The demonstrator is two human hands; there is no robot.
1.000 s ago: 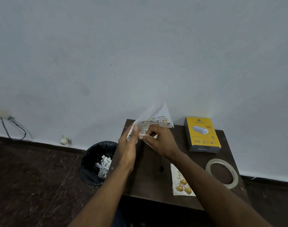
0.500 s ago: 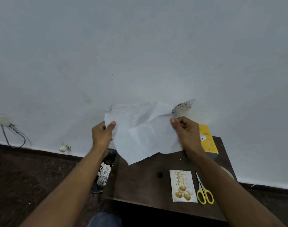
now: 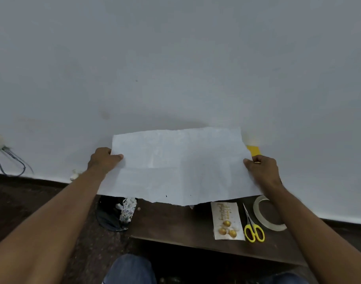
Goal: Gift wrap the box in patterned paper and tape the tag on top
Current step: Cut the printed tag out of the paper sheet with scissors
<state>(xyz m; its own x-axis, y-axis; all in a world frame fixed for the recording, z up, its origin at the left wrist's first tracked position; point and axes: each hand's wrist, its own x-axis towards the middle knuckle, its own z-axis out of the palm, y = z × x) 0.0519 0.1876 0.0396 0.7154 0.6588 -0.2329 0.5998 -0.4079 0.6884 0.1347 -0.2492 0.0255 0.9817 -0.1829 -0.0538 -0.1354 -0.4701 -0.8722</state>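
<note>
I've got the paper [image 3: 181, 169] stretched mid-frame, long axis L-R, left hand [image 3: 102, 160] and right hand [image 3: 261, 169] pinching its side edges. Box [image 3: 253, 150] peeks behind, nearer right hand.

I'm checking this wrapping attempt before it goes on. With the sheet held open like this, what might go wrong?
The paper hangs in the air, pinched only at its side edges by the left hand and right hand; it may tear or crease. It hides most of the yellow box, so laying it down may knock the box.

gold script on the tag [image 3: 227, 220], seemingly "Happy Birthday", hard to read
</note>
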